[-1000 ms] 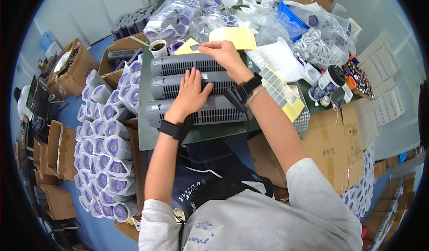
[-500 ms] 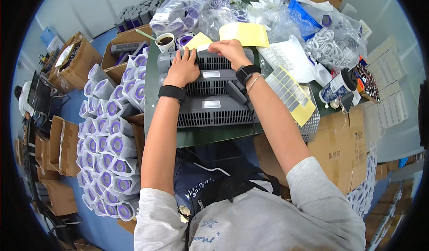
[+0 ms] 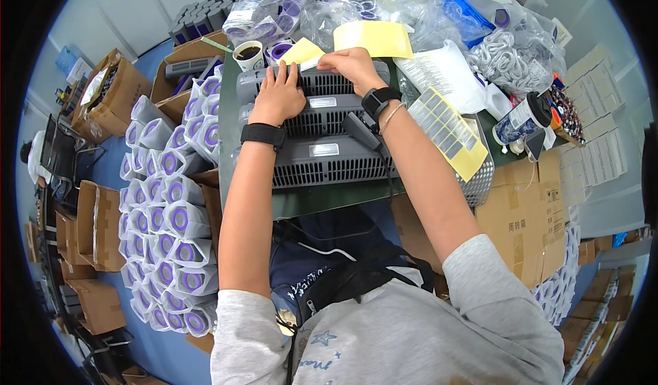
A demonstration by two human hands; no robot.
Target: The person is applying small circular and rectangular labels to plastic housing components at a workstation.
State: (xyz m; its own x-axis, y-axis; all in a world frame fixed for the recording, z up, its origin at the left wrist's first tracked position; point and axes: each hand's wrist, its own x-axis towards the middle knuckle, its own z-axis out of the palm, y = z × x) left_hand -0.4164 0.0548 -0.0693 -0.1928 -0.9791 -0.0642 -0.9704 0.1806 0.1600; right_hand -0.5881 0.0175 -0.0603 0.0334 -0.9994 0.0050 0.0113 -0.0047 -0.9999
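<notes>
Three dark grey vented housings lie side by side on the table: a far housing [image 3: 336, 82], a middle housing [image 3: 322, 119] and a near housing [image 3: 329, 172]. The middle and near ones each carry a small silver label [image 3: 323, 150]. My left hand [image 3: 279, 98] rests on the left part of the far housing with its fingers spread. At the far housing's back edge, the thumb and fingertips of my right hand [image 3: 349, 68] pinch a small white label [image 3: 310, 63]. A black adapter with a cord [image 3: 361, 131] lies across the housings below my right wrist.
Beyond the housings are a yellow backing sheet [image 3: 373, 40], a cup of dark drink [image 3: 248, 55] and plastic bags [image 3: 274, 15]. To the right lie a label sheet [image 3: 445, 135], a tumbler [image 3: 524, 119] and bundled cords [image 3: 510, 73]. Wrapped purple-ended cylinders [image 3: 168, 241] stack at left.
The whole scene sits slightly higher in the picture. Both hands stay at the far housing, with the right still pinching the white label.
</notes>
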